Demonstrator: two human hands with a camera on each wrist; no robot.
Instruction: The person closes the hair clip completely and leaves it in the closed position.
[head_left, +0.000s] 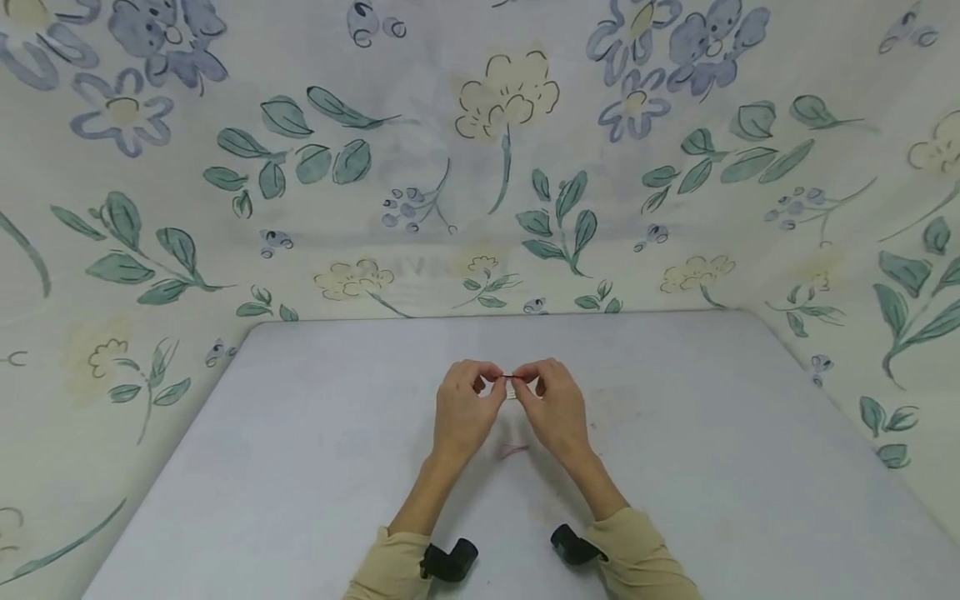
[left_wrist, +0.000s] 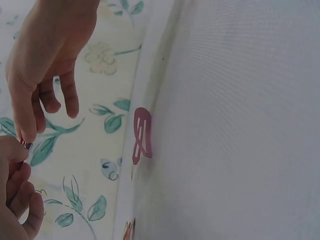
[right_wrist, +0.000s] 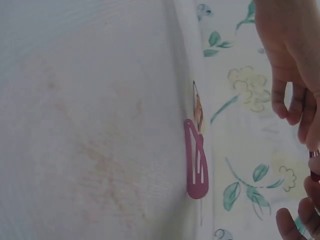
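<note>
Near the table's middle, my left hand (head_left: 468, 408) and right hand (head_left: 553, 408) meet fingertip to fingertip. Between them they pinch a small dark red hair clip (head_left: 509, 377), one end in each hand. Fingers cover most of it, and it sits at the frame edge in both wrist views. Below the hands a pink snap hair clip (head_left: 513, 451) lies on the table. Its two narrow slots show in the left wrist view, where the clip (left_wrist: 143, 135) appears bent open. Neither hand touches this pink clip.
The white table (head_left: 315, 450) extends around both arms, with floral cloth (head_left: 420, 192) behind it. A thin brownish pointed thing (right_wrist: 198, 112) lies beyond the pink clip; its kind is unclear. Just behind the fingertips shows a small pale patch (head_left: 512, 392). Black wrist cameras (head_left: 452, 561) sit at the sleeves.
</note>
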